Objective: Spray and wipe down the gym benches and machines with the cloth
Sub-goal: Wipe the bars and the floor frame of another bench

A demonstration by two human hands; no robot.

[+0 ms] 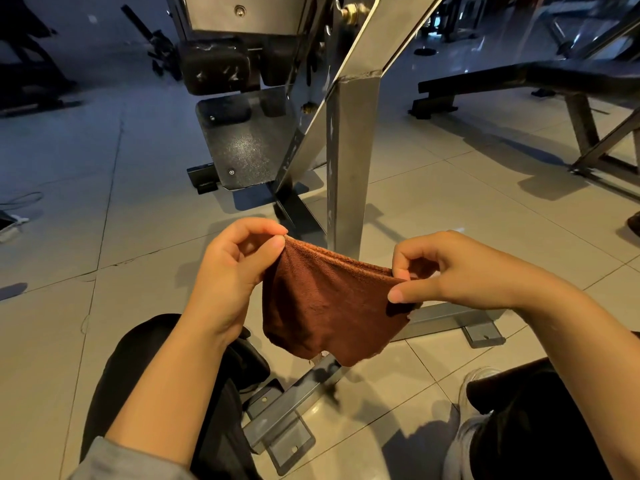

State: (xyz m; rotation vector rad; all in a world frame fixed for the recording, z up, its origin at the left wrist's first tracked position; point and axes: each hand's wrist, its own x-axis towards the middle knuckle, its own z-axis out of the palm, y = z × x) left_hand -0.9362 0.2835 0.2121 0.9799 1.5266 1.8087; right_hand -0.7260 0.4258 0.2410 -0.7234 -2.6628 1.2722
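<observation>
- The left hand (230,271) pinches the upper left corner of the cloth (325,306) between thumb and forefinger; the other fingers curl loosely into the palm.
- The right hand (460,271) pinches the upper right corner of the same cloth, thumb below and forefinger on top, with the remaining fingers bent.
- The rust-brown cloth hangs between the two hands, its top hem sagging slightly from one pinch to the other and its lower edge ragged, hanging free above the floor (450,209).
- The cloth is held in front of the machine's upright steel post (349,168), apart from it, and above the grey base bar (301,396) that runs along the tiles between the person's knees.
- Behind the post stand a slanted steel beam (308,140), a dark foot plate (242,143) and black pads (216,69).
- A black padded bench (519,76) stands well apart at upper right.
- Open tiled floor lies to the left of the machine and between the post and the bench.
- A white shoe (474,393) rests on the tiles at lower right, near the base bar's flat foot.
</observation>
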